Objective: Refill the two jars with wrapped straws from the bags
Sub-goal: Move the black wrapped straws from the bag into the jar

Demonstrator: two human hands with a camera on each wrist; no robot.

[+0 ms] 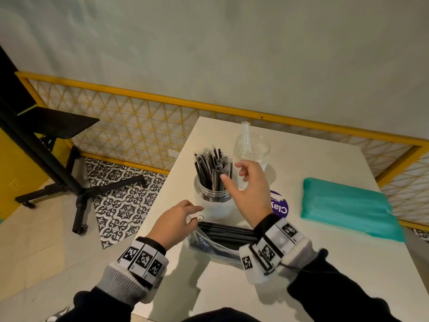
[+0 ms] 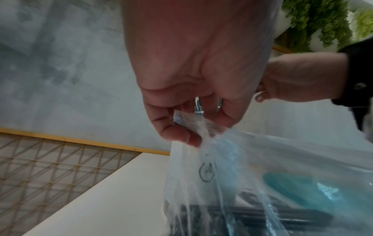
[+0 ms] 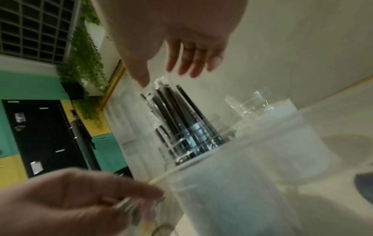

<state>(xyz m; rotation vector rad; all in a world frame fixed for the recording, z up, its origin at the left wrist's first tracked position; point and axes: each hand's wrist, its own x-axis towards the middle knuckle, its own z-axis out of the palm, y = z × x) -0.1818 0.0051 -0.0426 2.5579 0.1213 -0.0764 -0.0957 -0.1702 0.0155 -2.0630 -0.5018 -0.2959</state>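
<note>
Black straws [image 1: 212, 171] in a clear jar [image 1: 214, 197], teal bag [image 1: 348, 205] at three o'clock, white table [image 1: 313, 275], yellow lattice railing [image 1: 130, 122], black-and-white patterned floor tiles [image 1: 120, 201] at nine o'clock.

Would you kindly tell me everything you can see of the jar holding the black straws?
The jar is clear, round and wide-mouthed, seemingly plastic or glass, standing upright and lidless on the white table. It is crowded with black straws in clear wrappers, leaning and fanning above its rim. The right hand hovers open beside the straw tops; contact is unclear. A second, nearly empty jar stands behind it.
</note>
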